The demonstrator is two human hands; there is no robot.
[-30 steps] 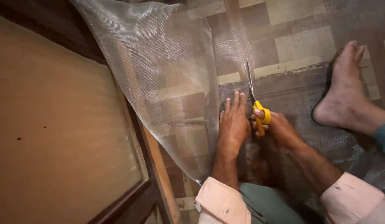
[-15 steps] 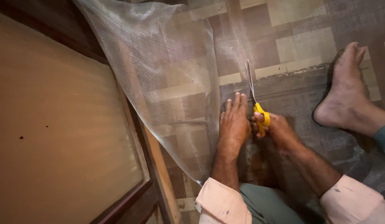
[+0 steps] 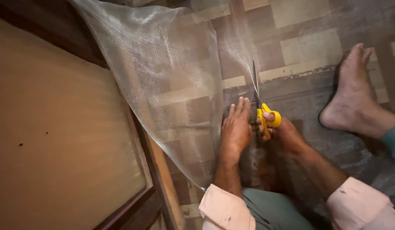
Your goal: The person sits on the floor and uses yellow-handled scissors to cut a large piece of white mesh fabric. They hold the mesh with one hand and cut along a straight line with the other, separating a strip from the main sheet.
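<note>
Little has shifted since the earlier frame: the scissors [image 3: 260, 105] still point to 12 o'clock. The right hand [image 3: 284, 135] grips their yellow handles; the left hand [image 3: 236, 130], fingers flat and together, presses the mesh [image 3: 163, 81] just at 9 o'clock of the blades.

Mesh sheet [image 3: 163, 85] lies on the floor [image 3: 308, 47], wooden frame [image 3: 163, 179] left, foot [image 3: 350, 93] right.

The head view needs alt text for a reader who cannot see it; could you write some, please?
A right hand holds yellow-handled scissors in sheer grey mesh sheet on a checkered floor, the left hand flat beside them. A bare foot rests at right.
</note>
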